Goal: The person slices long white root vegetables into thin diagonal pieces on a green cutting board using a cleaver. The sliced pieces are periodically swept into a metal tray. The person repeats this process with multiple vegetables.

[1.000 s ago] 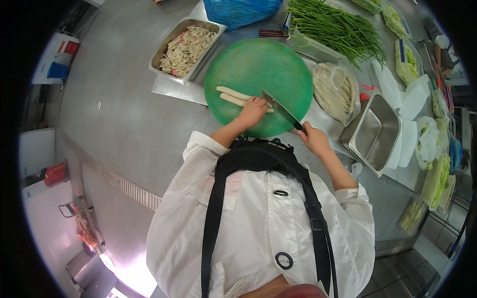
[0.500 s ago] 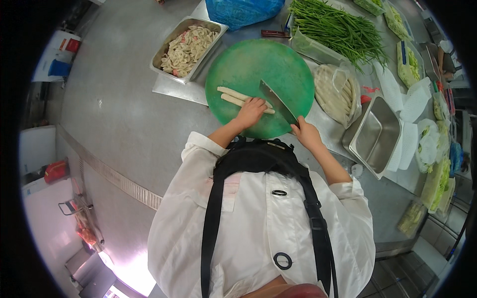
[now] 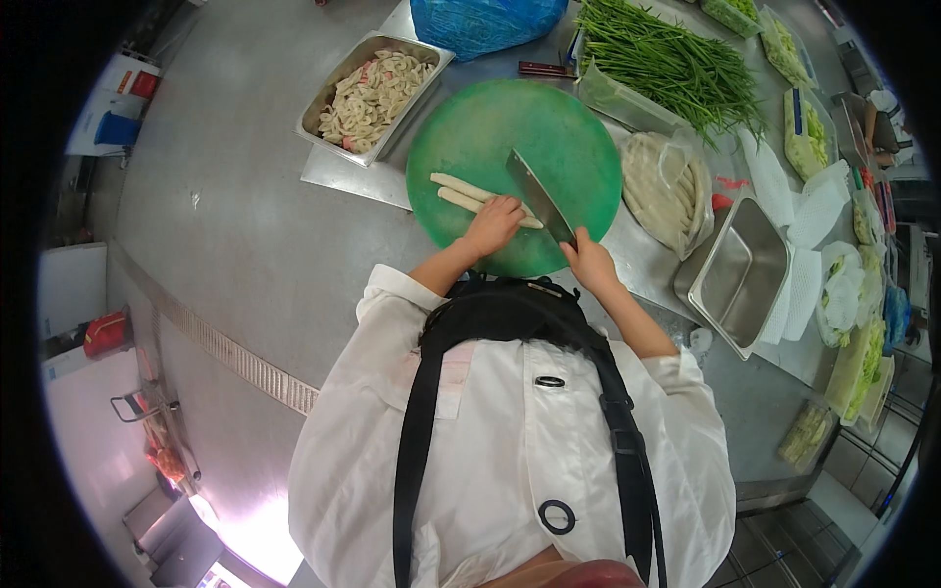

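On the round green cutting board (image 3: 470, 122) lie two long, pale, sausage-like sticks (image 3: 457, 192), side by side. My left hand (image 3: 498, 223) presses on their right part with its fingers closed over them. The short ends of the sticks show just right of the fingertips. A cleaver (image 3: 539, 194) is gripped by its handle in my right hand (image 3: 591, 263). Its blade slants across the board, close to the right ends of the sticks; whether it touches them I cannot tell.
At the back left stands a steel pan (image 3: 420, 101) of pale slices. Behind the board lie a blue plastic bag (image 3: 485, 27) and a knife handle (image 3: 547, 70). Green stalks (image 3: 667, 64), a bag of more sticks (image 3: 662, 191), another steel pan (image 3: 737, 284) and paper towels (image 3: 816, 204) are at right.
The cleaver and my right hand have shifted slightly left, toward the sticks. My left hand still holds the sticks in the same spot.
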A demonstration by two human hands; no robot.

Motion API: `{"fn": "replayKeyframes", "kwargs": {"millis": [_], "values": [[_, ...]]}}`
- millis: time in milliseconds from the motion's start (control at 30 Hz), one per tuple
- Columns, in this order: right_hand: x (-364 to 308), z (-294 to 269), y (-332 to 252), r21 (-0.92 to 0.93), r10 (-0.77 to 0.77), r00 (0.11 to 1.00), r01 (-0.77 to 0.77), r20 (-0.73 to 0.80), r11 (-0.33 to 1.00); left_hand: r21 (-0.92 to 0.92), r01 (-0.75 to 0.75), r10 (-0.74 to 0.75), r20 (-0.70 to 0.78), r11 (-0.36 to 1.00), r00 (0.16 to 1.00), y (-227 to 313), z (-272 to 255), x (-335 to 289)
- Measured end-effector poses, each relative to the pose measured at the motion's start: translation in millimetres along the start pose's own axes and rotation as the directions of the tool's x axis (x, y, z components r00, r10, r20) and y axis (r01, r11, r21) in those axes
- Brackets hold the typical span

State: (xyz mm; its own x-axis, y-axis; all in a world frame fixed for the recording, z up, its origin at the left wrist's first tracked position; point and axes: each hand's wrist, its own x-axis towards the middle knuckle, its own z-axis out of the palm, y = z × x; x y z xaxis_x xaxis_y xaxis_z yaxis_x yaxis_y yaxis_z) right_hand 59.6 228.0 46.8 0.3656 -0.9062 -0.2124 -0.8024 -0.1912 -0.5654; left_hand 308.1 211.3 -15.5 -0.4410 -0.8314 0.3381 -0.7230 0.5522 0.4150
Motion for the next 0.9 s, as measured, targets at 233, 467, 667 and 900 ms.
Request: {"fn": "replayKeyframes", "kwargs": {"millis": [233, 467, 667, 900], "values": [[-14.2, 8.2, 4.2, -0.103, 0.07, 0.991, -0.059, 0.111, 0.993, 0.005, 0.007, -0.008, 0.024, 1.0, 1.0, 2.4, 1.2, 1.6], [22.9, 21.5, -10.4, 0.028, 0.017, 0.997, -0.015, -0.075, 0.999, 0.07, -0.021, 0.02, 0.017, 0.997, 1.0, -4.2, -12.1, 0.1], [-20.5, -9.7, -10.4, -0.076, 0.031, 0.996, -0.024, 0.086, 0.997, 0.094, 0.014, -0.016, 0.023, 0.996, 1.0, -0.5, -13.6, -3.5], [18.1, 34.4, -12.6, 0.007, 0.069, 0.997, -0.069, -0.032, 0.998, 0.018, -0.031, 0.031, 0.001, 0.999, 1.0, -7.1, -9.9, -1.4]]}}
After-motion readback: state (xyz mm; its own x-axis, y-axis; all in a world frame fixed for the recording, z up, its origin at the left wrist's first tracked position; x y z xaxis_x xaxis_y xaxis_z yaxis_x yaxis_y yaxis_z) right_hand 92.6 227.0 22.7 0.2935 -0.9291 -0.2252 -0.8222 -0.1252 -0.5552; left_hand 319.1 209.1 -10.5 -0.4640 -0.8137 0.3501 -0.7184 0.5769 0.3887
